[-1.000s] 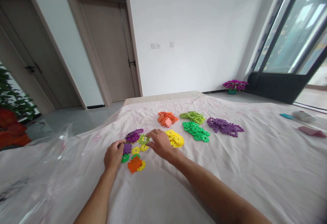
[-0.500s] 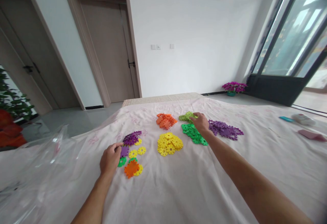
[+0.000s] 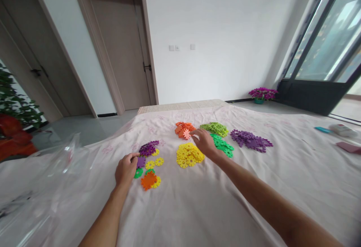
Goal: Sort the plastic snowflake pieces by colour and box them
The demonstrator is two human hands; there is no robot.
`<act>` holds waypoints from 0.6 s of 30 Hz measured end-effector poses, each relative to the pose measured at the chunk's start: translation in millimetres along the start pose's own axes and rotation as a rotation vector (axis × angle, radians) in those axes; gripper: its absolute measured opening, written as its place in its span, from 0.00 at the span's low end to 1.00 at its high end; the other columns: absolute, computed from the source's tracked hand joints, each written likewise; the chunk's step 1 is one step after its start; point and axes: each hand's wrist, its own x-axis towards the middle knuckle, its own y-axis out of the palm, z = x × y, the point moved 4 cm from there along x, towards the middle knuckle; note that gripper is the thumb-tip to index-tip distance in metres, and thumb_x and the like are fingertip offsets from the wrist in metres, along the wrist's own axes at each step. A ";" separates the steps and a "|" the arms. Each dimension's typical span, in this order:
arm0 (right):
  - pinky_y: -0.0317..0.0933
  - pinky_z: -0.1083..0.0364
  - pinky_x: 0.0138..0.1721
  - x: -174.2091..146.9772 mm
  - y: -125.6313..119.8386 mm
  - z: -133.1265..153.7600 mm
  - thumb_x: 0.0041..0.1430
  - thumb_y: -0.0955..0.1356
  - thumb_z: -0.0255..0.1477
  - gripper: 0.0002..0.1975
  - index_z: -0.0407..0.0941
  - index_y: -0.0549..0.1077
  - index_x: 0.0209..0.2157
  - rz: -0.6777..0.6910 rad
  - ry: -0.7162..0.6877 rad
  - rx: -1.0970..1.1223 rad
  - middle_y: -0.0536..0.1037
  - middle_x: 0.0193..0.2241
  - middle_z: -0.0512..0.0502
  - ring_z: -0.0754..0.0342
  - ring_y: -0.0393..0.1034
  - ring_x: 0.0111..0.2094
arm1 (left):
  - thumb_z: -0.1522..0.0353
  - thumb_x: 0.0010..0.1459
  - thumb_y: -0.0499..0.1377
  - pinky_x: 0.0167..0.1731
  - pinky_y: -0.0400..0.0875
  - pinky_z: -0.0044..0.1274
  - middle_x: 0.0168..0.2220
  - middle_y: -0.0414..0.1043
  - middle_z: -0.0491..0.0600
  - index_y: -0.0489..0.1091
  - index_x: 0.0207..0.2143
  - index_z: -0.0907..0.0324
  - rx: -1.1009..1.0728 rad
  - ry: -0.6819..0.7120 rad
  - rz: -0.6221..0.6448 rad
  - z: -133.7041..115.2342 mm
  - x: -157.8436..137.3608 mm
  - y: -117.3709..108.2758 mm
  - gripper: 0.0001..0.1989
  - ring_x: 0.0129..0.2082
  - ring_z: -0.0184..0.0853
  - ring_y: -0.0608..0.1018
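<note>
A: How are the hands?
B: Well apart. The left hand (image 3: pixel 125 169) has bent fingers over the 9 o'clock edge of a purple square (image 3: pixel 141 162); whether it grips, I can't tell. The right hand (image 3: pixel 205 144) has its fingertips at the 4 o'clock edge of the orange pile (image 3: pixel 180 128); I can't tell if a piece is pinched.
A: Where are the other piles?
B: On the cloth (image 3: pixel 180 205). From the yellow pile (image 3: pixel 187 156), orange is at 12 o'clock, the lime pile (image 3: pixel 216 128) between 1 and 2, the green pile (image 3: pixel 224 146) between 2 and 3, the purple pile (image 3: pixel 250 140) likewise but farther out.
A: Near the square?
B: The dark purple pile (image 3: pixel 148 149) at 1 o'clock, 2 yellow discs (image 3: pixel 152 166) around 3, and an orange piece (image 3: pixel 148 180) at 5, overlapping another yellow disc (image 3: pixel 157 182).
</note>
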 end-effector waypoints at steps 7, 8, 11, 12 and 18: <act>0.59 0.53 0.44 -41.4 44.5 121.6 0.63 0.68 0.31 0.11 0.46 0.75 0.46 0.320 -0.324 -0.016 0.78 0.42 0.45 0.50 0.68 0.44 | 0.64 0.59 0.52 0.40 0.69 0.25 0.47 0.78 0.44 0.77 0.43 0.49 -0.008 0.002 0.002 -0.6 -0.8 -0.3 0.15 0.45 0.38 0.78; 0.59 0.52 0.44 -43.3 50.8 129.9 0.63 0.68 0.32 0.12 0.46 0.75 0.47 0.331 -0.333 -0.046 0.78 0.42 0.44 0.49 0.67 0.45 | 0.64 0.59 0.52 0.40 0.69 0.25 0.48 0.78 0.44 0.77 0.44 0.49 -0.009 0.004 0.003 -0.3 -0.7 -0.1 0.16 0.46 0.38 0.78; 0.59 0.51 0.45 -43.2 70.2 144.0 0.63 0.69 0.35 0.12 0.45 0.74 0.46 0.368 -0.322 -0.125 0.77 0.43 0.42 0.47 0.65 0.47 | 0.64 0.59 0.52 0.40 0.69 0.25 0.48 0.78 0.45 0.77 0.44 0.50 -0.015 0.020 0.003 -0.2 -0.4 0.0 0.16 0.46 0.38 0.78; 0.58 0.50 0.45 -42.4 75.7 146.2 0.63 0.69 0.35 0.11 0.45 0.74 0.44 0.379 -0.314 -0.142 0.77 0.43 0.42 0.47 0.65 0.47 | 0.64 0.60 0.52 0.41 0.69 0.25 0.49 0.78 0.45 0.77 0.44 0.50 -0.017 0.023 0.002 -0.2 -0.3 -0.1 0.16 0.47 0.38 0.78; 0.58 0.52 0.44 -44.6 84.4 147.9 0.67 0.64 0.30 0.09 0.44 0.76 0.40 0.401 -0.342 -0.158 0.78 0.39 0.41 0.48 0.67 0.43 | 0.64 0.60 0.52 0.42 0.68 0.26 0.49 0.78 0.45 0.77 0.44 0.49 -0.009 0.020 0.005 0.2 0.7 0.5 0.16 0.47 0.39 0.77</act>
